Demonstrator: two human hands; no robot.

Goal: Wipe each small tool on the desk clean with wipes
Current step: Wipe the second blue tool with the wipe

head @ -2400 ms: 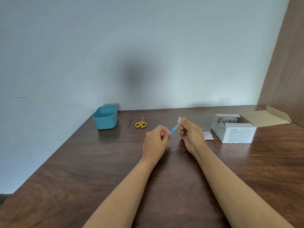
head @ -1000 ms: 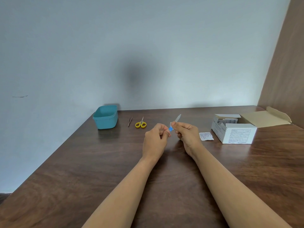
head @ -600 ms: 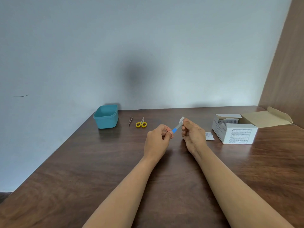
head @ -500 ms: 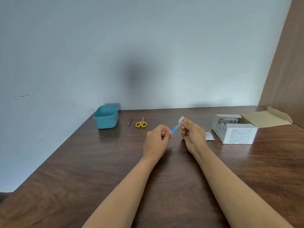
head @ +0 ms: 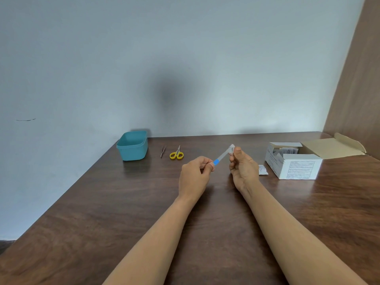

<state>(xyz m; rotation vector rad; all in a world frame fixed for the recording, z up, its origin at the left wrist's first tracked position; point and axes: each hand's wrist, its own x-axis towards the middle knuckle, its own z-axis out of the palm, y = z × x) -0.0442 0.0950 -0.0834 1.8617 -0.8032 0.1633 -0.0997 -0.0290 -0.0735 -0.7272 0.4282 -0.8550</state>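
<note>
Wiping step: left hand (head: pixel 195 174) pinches the blue-handled tool (head: pixel 221 156), right hand (head: pixel 243 168) pinches a wipe (head: pixel 231 148) round its tip; next, probably tweezers (head: pixel 162 151) and scissors (head: pixel 176 154), untouched on the table (head: pixel 123 202)

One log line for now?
left hand pinches blue-ended tool | right hand pinches wipe on its tip | tweezers, scissors lie on desk

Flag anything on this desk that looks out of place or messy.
Only a small white sachet lies loose on the desk beside the open wipe box, likely a discarded wrapper. Nothing looks spilled or damaged.
</note>
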